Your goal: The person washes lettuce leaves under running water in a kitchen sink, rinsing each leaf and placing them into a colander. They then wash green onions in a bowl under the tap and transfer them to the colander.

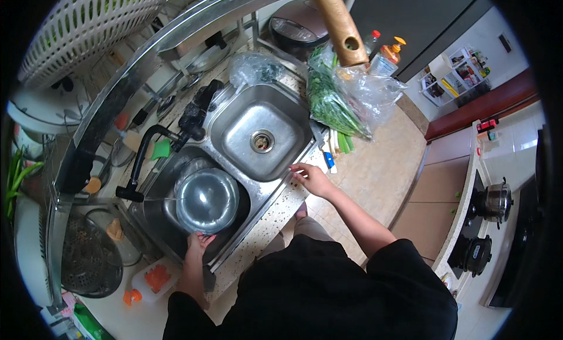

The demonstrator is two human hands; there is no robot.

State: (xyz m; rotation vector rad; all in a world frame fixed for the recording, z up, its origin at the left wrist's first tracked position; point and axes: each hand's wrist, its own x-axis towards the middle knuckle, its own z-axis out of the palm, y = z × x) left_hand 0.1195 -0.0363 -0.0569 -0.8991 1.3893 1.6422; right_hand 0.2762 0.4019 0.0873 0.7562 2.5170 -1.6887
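Note:
My left hand (201, 242) grips the near rim of a round metal bowl (207, 200) in the left sink basin; whether the bowl holds water is hard to tell. A thin stream of water seems to run from the black faucet (140, 157) to the bowl. My right hand (309, 177) is at the front edge of the right basin (264, 115), fingers slightly curled and apart, with nothing seen in it. Beyond it, a blue-and-white-handled tool (329, 159) lies on the counter beside green onions (343, 142) and bagged leafy greens (327, 94).
A plastic bag (255, 68) lies behind the right basin. A green sponge (161, 149) is by the faucet. A bottle with an orange cap (151, 280) lies left of the sink. A metal rack rail (145, 45) arches over the counter. Pots (497, 202) stand on the stove at right.

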